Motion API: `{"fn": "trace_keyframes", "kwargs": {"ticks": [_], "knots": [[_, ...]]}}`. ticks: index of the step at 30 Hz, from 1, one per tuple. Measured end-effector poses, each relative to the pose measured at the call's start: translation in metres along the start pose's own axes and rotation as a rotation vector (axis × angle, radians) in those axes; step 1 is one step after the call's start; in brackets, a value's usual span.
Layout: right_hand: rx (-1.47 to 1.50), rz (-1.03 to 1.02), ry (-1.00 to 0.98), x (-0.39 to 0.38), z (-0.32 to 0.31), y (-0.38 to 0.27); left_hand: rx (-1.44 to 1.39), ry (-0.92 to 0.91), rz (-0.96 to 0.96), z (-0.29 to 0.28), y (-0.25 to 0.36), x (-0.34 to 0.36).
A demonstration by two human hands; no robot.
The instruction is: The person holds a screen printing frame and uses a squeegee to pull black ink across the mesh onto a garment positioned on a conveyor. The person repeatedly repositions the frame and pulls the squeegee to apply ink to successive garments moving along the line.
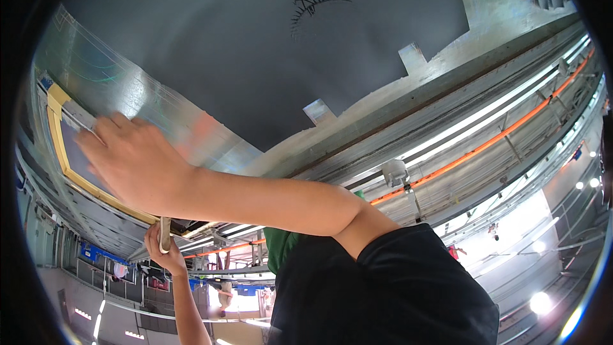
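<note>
One pale strip (165,235), probably light, stiff and best held mid-length, sits near the yellow frame (55,131) in the left hand's (161,253) wrapped fingers; the right hand's (137,165) fingers curl, blurred, any hold unclear.

Lighting's kinda mixed here. Far right, the round lamps (541,303) are totally blown out. A hot spot is bounced off the shiny sheet (133,92) on the left, while the dark panel (255,57) is left pretty dim. Fingers on the larger hand (150,169) are smeared by motion. Far stuff's rendered soft, straight edges are bent, corners blacked out.
</note>
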State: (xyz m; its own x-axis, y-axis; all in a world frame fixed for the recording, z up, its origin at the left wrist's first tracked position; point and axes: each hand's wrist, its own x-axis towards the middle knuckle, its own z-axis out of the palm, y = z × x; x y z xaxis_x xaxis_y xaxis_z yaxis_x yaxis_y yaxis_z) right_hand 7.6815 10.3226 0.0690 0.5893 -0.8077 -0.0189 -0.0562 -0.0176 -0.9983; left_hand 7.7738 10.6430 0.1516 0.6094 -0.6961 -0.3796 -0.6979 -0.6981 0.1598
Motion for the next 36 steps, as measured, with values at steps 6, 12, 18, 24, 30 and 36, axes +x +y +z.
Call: {"fn": "trace_keyframes", "kwargs": {"ticks": [6,12,18,24,30,36], "knots": [[0.057,-0.337,0.635,0.039,-0.062,0.012,-0.044,-0.004,-0.022,0.001,0.006,0.002],[0.022,-0.306,0.734,0.038,-0.102,0.039,-0.043,-0.019,-0.042,-0.001,0.007,0.003],[0.021,-0.273,0.743,0.03,-0.109,0.049,-0.032,-0.007,-0.048,-0.001,0.008,0.003],[0.02,-0.267,0.716,0.032,-0.105,0.054,-0.017,-0.014,-0.056,0.0,0.009,0.002],[0.022,-0.274,0.678,0.039,-0.098,0.055,-0.001,-0.01,-0.046,-0.001,0.008,0.003],[0.016,-0.274,0.601,0.047,-0.083,0.054,-0.03,-0.027,-0.021,-0.002,0.007,0.007]]}}
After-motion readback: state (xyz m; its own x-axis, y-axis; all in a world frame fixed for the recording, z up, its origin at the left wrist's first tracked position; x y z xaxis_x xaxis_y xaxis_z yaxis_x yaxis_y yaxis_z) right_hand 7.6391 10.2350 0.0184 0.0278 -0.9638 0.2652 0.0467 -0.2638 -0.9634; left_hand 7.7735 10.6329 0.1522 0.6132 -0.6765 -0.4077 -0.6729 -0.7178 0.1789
